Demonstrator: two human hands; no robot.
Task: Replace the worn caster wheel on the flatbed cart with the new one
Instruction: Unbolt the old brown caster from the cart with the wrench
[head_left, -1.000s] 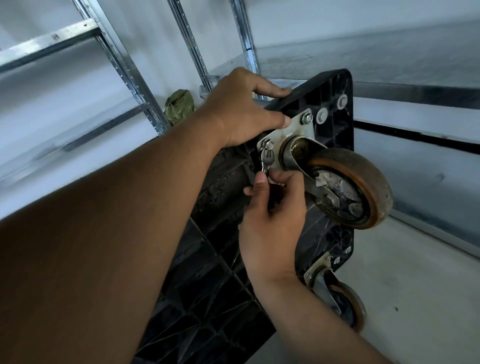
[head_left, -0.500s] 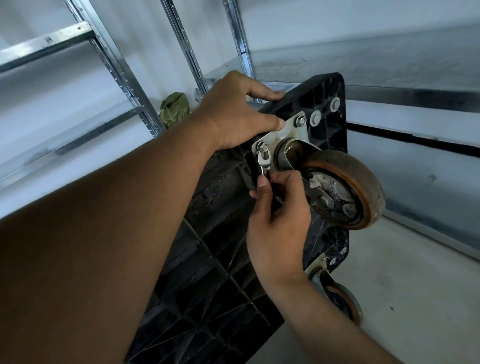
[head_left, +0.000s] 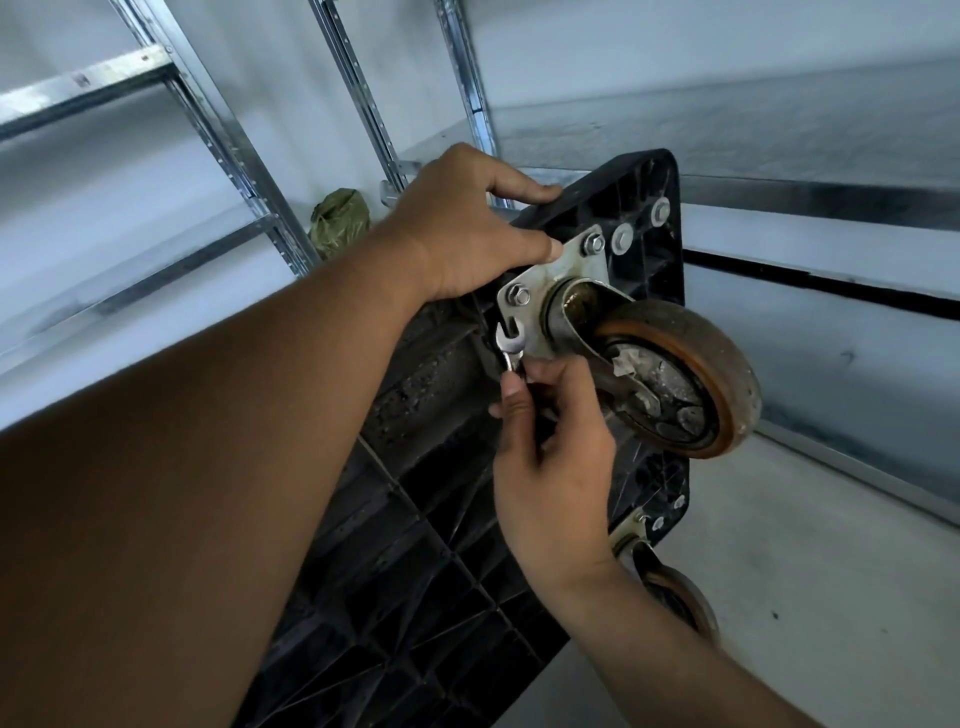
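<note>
Cart (head_left: 415, 571) is tipped up on its edge, with the black ribbed underside facing the camera. It leans by a metal rack (head_left: 223, 135) and its low end is on the grey floor (head_left: 805, 571).

The worn caster wheel (head_left: 691, 379) sits at the upper corner of the underside. It has an orange-brown tread and a dirty hub, and its swivel fork hangs off a steel plate (head_left: 566, 275). Two bolts show in the plate: upper bolt (head_left: 592, 243) near the cart's top edge, left bolt (head_left: 517, 296) at the plate's left corner. Both are seated with nuts on.

Left grip (head_left: 457, 228): the fingers are curled over the cart's top edge and the thumb is pressed against the plate's upper-left edge, just beside the upper bolt. It's holding the cart.

Right grip (head_left: 550, 457): thumb and fingertips pinch the shank of a small open-end wrench (head_left: 509, 345). The wrench stands about upright with its open jaw pointing up. The jaw lies over the plate's left edge, just below the left bolt and apart from the nut. The other fingers are loosely curled below, near the fork.

A second caster (head_left: 675, 592) is at the lower corner, partly hidden behind the right forearm. A crumpled green bag (head_left: 337, 218) lies at the back, behind the left wrist by the rack upright.
</note>
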